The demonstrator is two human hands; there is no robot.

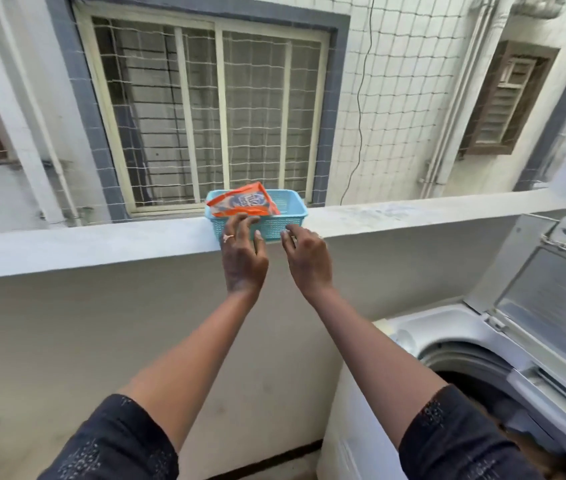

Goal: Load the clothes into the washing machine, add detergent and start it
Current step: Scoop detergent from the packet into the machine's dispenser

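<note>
Two hands reach toward the blue basket [297,211], which stands on the balcony ledge [101,244]. The left hand [243,261] and the right hand [306,265] are at the front wall of the basket, fingers released and spread, grasping nothing. The orange detergent packet [243,204] leans inside the basket, at its left end. Lower and to the right of the basket, the washing machine [409,336] stands with its lid [551,289] raised.
</note>
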